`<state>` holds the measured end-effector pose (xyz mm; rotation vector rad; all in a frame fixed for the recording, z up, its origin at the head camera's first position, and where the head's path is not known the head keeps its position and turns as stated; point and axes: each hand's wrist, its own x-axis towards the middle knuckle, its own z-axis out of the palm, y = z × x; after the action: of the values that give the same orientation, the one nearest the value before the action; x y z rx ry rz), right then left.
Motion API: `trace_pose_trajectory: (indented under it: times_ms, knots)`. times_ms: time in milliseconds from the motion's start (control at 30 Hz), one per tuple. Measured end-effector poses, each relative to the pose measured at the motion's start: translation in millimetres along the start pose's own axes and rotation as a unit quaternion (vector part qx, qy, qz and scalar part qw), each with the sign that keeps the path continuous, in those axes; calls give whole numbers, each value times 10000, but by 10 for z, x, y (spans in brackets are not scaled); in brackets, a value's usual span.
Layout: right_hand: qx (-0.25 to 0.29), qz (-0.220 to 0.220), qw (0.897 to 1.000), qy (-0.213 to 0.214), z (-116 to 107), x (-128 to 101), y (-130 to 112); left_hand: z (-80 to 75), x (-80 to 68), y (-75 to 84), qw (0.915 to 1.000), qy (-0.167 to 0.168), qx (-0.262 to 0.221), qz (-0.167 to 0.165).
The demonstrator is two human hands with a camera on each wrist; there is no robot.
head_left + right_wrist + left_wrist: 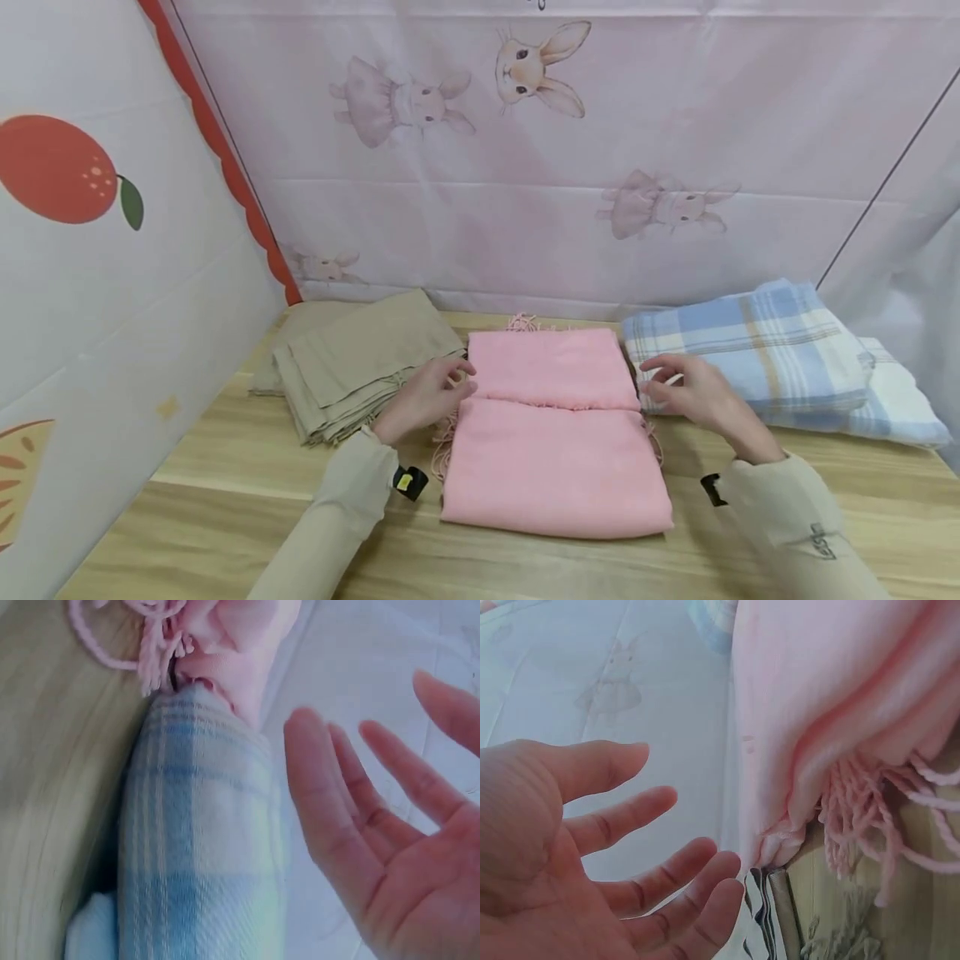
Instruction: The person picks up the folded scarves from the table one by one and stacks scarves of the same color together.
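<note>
A wooden table (225, 467) is backed by a rabbit-printed pink sheet (600, 150) and an orange-printed sheet (112, 292).

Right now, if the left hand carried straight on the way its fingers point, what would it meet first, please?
Most likely the folded pink scarf: the left hand sits open at its left edge, fingers aimed at the fold. Depth is unclear, so they may already touch.

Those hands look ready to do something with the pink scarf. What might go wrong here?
Both hands, left and right, are open at the sides of the folded pink scarf, gripping nothing. Lifted loosely, the fold may slip open. Its fringe hangs out at the edges and might snag or bunch. The plaid blanket lies tight against the scarf, so the right hand might drag it along too.
</note>
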<state>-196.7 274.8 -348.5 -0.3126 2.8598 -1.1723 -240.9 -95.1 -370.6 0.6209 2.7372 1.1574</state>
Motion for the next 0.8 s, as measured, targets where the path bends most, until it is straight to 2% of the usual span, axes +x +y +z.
trace_pose_trajectory:
  times_ms: [133, 233, 333, 800]
  knots:
    - [-122, -33, 9996, 242, 21, 82, 4, 19, 78, 10, 9999, 141, -78, -35]
    - [-72, -14, 9996, 262, 48, 136, -8, 35, 118, 3, 9995, 248, -145, -89]
    - [61, 133, 9997, 208, 64, 176, -36, 49, 145, -6, 9991, 351, -179, -132]
    - [563, 606, 9964, -163, 54, 330, -96, 64, 261, 11, 9988, 385, -273, -128]
